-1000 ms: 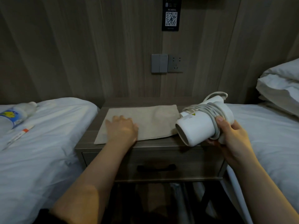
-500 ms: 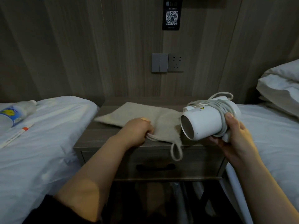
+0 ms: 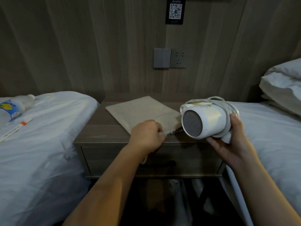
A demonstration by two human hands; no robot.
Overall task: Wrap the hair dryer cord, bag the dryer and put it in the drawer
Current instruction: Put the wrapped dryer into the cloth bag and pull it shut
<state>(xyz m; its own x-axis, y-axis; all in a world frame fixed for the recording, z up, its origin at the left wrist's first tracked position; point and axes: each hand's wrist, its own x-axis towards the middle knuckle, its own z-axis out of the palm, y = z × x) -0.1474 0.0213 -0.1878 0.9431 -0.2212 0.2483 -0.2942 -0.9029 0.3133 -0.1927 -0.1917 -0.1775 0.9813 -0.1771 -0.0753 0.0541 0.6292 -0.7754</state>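
At the far left a plastic bottle (image 3: pixel 11 108) is lying on the left bed (image 3: pixel 45 144), cut off by the frame edge. Its blue and yellow label is showing, but the writing is too blurred to read. Beside it a white pen (image 3: pixel 17 128) with an orange band is also running out of frame, its print too small to make out.

The beige cloth bag (image 3: pixel 138 110) is lying flat on the nightstand (image 3: pixel 96 136). The left hand (image 3: pixel 146 136) is curling its fingers and pinching the bag's near edge, hiding that corner. The forearm is partly covering the handle of the closed drawer (image 3: pixel 187 159).

On the wall behind, a grey switch (image 3: pixel 161 58) is sitting beside a socket (image 3: pixel 177 58), and a black sign with a QR code (image 3: pixel 175 10) is hanging above, its top cut off and its small text unreadable.

The white hair dryer (image 3: pixel 206 121) is being held over the nightstand's right edge. Its long axis is running from near-left to far-right, with the mesh end facing the camera. A yellow warning triangle is showing on top. The cord (image 3: pixel 229 108) is wrapping its rear. The right hand (image 3: pixel 232 145) is cupping it from below, thumb pressing the cord. Its handle is mostly hidden. Behind are the right bed (image 3: pixel 273 132) and a pillow (image 3: pixel 281 85).
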